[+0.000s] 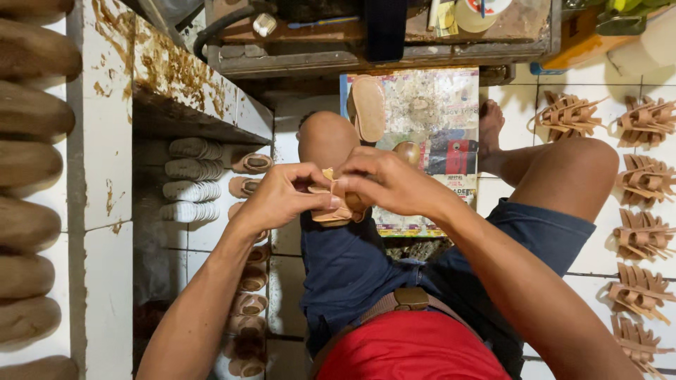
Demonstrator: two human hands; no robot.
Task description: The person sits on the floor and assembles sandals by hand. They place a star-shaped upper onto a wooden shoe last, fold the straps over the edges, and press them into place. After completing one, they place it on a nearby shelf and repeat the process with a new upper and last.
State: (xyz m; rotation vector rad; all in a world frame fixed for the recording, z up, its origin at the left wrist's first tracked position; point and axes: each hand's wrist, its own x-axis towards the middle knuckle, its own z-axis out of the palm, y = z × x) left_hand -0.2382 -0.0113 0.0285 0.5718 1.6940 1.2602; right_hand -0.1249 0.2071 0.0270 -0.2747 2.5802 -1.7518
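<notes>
Both hands, our left hand (282, 195) and right hand (384, 181), meet clamped on a small tan leather sandal piece (331, 204) above our left knee (324, 137), over the blue shorts (352, 267)

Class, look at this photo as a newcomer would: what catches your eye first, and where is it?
At centre, the left hand and right hand together pinch a small tan sandal piece above the knee. Down the right edge, bundles of tan straps lie on white floor tiles. Along the left edge runs a column of brown shoe lasts.
</notes>
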